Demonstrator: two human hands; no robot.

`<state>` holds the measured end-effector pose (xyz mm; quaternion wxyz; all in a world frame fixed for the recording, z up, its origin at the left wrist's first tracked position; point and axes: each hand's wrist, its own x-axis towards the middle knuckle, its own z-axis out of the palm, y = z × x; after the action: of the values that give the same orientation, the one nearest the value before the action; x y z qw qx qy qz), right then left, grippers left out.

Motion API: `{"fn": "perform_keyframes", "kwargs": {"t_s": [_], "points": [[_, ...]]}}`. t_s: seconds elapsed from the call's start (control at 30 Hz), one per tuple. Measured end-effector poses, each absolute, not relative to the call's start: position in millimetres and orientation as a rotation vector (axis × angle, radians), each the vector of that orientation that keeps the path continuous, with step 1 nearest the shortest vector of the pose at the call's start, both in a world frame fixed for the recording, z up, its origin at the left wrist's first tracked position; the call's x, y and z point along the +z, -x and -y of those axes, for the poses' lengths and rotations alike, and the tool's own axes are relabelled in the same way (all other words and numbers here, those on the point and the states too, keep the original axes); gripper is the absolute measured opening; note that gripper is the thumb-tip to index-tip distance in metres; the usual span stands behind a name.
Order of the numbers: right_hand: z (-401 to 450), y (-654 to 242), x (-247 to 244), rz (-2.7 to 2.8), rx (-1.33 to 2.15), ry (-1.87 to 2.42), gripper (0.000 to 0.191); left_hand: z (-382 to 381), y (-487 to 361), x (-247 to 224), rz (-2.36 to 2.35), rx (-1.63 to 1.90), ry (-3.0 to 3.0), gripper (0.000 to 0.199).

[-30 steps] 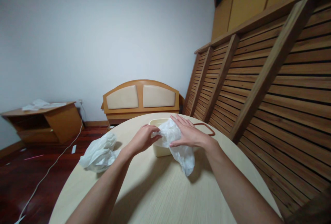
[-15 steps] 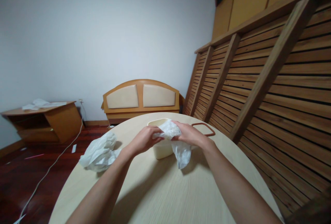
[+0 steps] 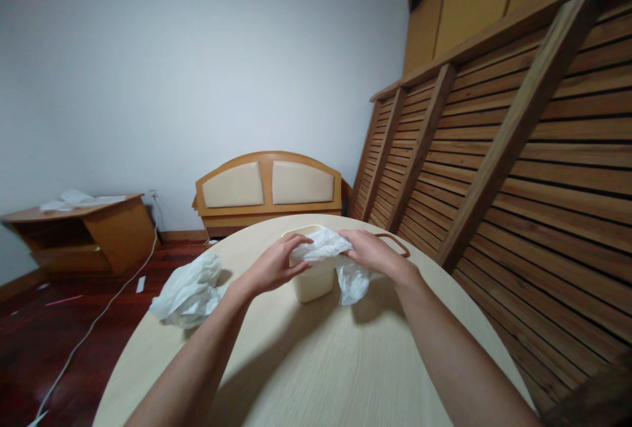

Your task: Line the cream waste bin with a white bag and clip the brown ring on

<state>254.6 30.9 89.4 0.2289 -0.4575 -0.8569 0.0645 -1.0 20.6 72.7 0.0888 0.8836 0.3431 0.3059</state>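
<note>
A crumpled white plastic bag [image 3: 323, 243] stretches between my hands above a small cream bin [image 3: 315, 285] standing on the round table [image 3: 316, 374]. My left hand [image 3: 276, 266] has its thumb and fingers loosely around the bag's left end, with a gap between them. My right hand [image 3: 370, 252] is closed on the other end, its fingertips partly hidden by the plastic. A loose flap of the bag hangs below the right hand. The bag and my hands cover part of the bin's rim. Behind my right hand lies a reddish-brown rectangular ring [image 3: 395, 241], partly hidden.
Another crumpled heap of white plastic [image 3: 190, 292] lies on the table's left side, beside my left forearm. A slatted wooden panel [image 3: 494, 170] leans along the right. Beyond the table stand a headboard [image 3: 269, 183] and a low cabinet [image 3: 121, 236]. A cable [image 3: 106, 308] crosses the floor.
My right hand has shifted slightly right, pulling the bag wider, and its hanging flap sits higher. My left fingers have spread further apart. The right hand now covers more of the brown ring.
</note>
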Motion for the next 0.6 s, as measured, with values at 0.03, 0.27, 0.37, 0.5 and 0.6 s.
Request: {"fn": "perform_keyframes", "kwargs": {"t_s": [0.03, 0.27, 0.37, 0.5, 0.6], "points": [[-31, -256, 90, 2.36, 0.174, 1.242, 0.039, -21, 2, 72, -1.016, 0.917, -2.624, 0.04], [-40, -267, 93, 2.203, 0.134, 1.224, 0.038, -22, 5, 71, -1.013, 0.91, -2.619, 0.046], [-45, -270, 92, 2.141, 0.196, 1.203, 0.043, -21, 4, 72, -1.012, 0.916, -2.613, 0.047], [-46, -275, 93, 2.016, 0.294, 1.021, 0.059, -23, 4, 71, -1.007, 0.928, -2.628, 0.037], [-46, -278, 94, 1.96, 0.505, 0.957, 0.054, -25, 4, 70, -0.998, 0.929, -2.652, 0.03]]}}
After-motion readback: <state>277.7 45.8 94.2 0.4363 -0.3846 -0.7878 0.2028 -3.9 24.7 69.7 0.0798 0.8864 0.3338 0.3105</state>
